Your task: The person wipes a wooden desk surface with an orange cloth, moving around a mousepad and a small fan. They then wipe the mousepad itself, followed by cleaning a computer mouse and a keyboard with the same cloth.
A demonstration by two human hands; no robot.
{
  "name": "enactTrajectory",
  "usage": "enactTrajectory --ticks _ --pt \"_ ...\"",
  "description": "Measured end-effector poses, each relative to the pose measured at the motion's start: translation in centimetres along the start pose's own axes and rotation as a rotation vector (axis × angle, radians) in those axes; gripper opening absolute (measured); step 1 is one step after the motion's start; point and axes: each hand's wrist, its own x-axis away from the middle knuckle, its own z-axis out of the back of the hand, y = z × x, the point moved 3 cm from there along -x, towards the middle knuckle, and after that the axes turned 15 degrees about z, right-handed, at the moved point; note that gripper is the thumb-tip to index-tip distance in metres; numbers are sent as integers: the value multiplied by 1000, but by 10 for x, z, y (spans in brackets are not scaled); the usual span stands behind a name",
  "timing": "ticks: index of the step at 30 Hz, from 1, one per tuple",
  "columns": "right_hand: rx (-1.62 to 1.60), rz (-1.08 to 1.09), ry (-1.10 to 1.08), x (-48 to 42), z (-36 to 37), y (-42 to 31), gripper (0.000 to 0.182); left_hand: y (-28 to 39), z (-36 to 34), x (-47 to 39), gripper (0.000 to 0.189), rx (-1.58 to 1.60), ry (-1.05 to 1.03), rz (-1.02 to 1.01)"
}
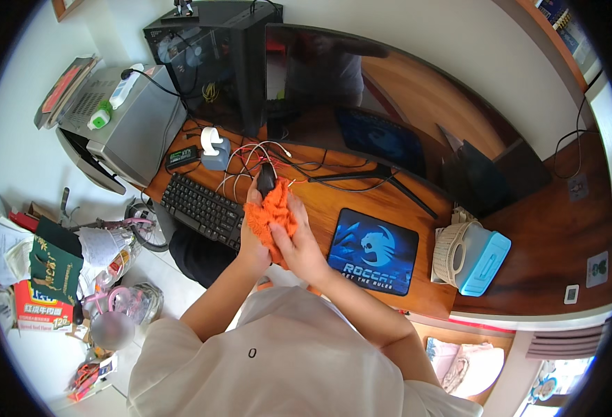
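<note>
A black computer mouse [267, 179] is held up over the desk, its cable running back among the cords. My left hand [254, 234] grips the mouse from the left, with part of an orange cloth [270, 216] between hand and mouse. On the right, my right hand [298, 234] presses the cloth, its thumb lying on the fabric. Just left of the hands lies a black keyboard [202, 208]. A blue and black mouse pad [373, 250] rests on the wooden desk to their right.
A curved monitor [347, 99] on black legs spans the desk's back, beside a black computer case [207, 73]. Tangled cables [243, 161] and a watch charging stand [215, 154] lie behind the keyboard. A woven basket [449, 250] and a blue-lidded box [486, 260] stand at the right.
</note>
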Motion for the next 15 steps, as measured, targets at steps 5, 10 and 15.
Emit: enactTrajectory --ticks 5,10,15 --pt "-56 -17 53 8 8 0 66 2 -6 4 57 11 -70 123" --pt "5 -44 126 9 18 -1 69 4 -22 10 51 -218 -53 32" --pt "147 31 95 14 19 -2 63 7 -25 9 46 -411 80 -13"
